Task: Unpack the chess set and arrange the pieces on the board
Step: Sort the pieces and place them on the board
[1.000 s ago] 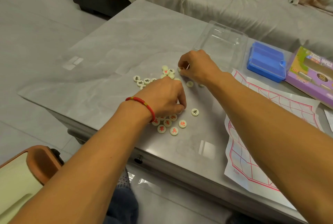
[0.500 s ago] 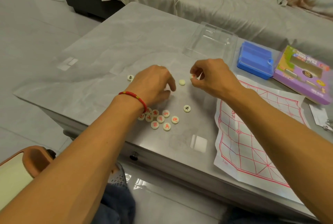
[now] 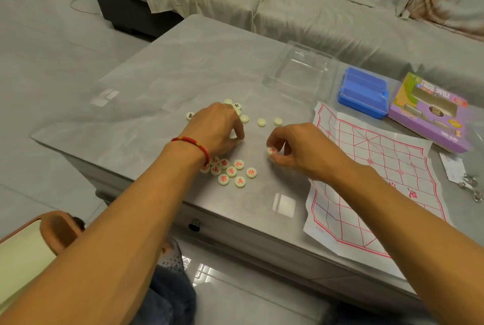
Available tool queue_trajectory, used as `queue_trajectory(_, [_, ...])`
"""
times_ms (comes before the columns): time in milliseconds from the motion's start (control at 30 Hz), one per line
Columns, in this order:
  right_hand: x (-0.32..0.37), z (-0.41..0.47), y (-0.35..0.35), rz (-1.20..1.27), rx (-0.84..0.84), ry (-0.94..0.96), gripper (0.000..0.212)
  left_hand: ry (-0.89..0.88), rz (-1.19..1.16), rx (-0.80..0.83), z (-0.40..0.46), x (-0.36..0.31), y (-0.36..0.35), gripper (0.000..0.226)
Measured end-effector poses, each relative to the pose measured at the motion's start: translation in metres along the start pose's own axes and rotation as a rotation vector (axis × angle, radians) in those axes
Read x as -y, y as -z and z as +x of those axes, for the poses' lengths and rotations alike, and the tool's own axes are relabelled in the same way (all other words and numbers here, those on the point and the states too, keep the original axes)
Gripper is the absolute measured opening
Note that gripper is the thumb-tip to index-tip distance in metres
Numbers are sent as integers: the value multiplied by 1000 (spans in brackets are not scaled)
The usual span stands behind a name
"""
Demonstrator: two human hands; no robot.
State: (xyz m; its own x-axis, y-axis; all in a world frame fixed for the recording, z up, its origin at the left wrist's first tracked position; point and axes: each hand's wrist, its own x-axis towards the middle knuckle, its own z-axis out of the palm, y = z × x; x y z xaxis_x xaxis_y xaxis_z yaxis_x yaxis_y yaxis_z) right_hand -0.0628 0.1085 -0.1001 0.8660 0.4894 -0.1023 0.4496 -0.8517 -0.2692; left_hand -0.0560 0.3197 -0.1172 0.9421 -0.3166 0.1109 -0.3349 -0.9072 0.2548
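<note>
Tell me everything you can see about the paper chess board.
The paper chess board is a thin white sheet printed with a red grid and diagonal lines. Creased from folding, it lies flat on the grey table, right of the pieces, its near corner hanging over the edge. No pieces stand on it; the right forearm crosses above it.

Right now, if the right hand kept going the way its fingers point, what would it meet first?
Probably the left hand: the right hand, pinching a piece, points left across bare table. Depth is uncertain.

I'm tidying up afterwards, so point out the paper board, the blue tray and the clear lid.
paper board (image 3: 377, 175), head view, on its red grid
blue tray (image 3: 362, 91), head view, on its ridged top
clear lid (image 3: 301, 72), head view, on its flat middle
</note>
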Motion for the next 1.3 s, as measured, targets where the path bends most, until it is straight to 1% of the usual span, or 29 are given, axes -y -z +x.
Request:
queue_trajectory(133, [11, 0, -8, -21, 97, 61, 29, 68, -8, -3, 1, 8, -2, 18])
queue_trajectory(233, [16, 1, -12, 3, 183, 72, 28, 69, -53, -4, 0, 8, 0, 21])
queue_trajectory(367, [15, 4, -5, 116, 173, 14, 23, 44, -88, -13, -2, 3, 2, 24])
queue_trajectory(500, [15, 7, 0, 196, 241, 31, 23, 42, -112, -21, -2, 0, 5, 25])
queue_trajectory(567, [13, 9, 0, 196, 200, 17, 23, 50, -126, -27, -3, 0, 6, 25])
queue_trajectory(667, [12, 18, -7, 145, 45, -29, 26, 64, -134, -41, -2, -1, 7, 24])
queue_trajectory(700, [14, 21, -10, 137, 22, -35, 27, 66, -133, -49, -2, -1, 7, 24])
queue_trajectory(800, [18, 27, -20, 157, 39, -47, 29, 79, -123, -62, -1, -1, 5, 25])
queue_trajectory(833, [16, 30, -20, 162, 17, -63, 28, 83, -110, -70, -1, -1, 4, 26])
queue_trajectory(867, [13, 33, -19, 173, -31, -95, 25, 81, -88, -83, 0, -1, 3, 26])
queue_trajectory(933, [3, 40, -16, 174, -187, -205, 19, 44, -20, -106, 4, -4, 0, 29])
queue_trajectory(1000, [-7, 49, -15, 36, -292, -289, 26, -20, 69, -78, 10, -12, -4, 35])
queue_trajectory(1033, [-11, 52, -15, -82, -296, -287, 29, -55, 119, -53, 13, -16, -7, 39])
queue_trajectory(1100, [-13, 56, -19, -259, -269, -246, 24, -101, 198, 1, 19, -25, -14, 46])
queue_trajectory(1133, [-13, 57, -20, -269, -270, -242, 22, -111, 218, 18, 22, -28, -17, 46])
queue_trajectory(1200, [-15, 57, -24, -216, -290, -251, 19, -120, 228, 18, 28, -32, -20, 38])
queue_trajectory(1267, [-17, 54, -27, -145, -279, -255, 19, -97, 206, -30, 33, -31, -20, 27])
queue_trajectory(1300, [-17, 50, -27, -80, -277, -265, 20, -73, 168, -54, 35, -29, -21, 26])
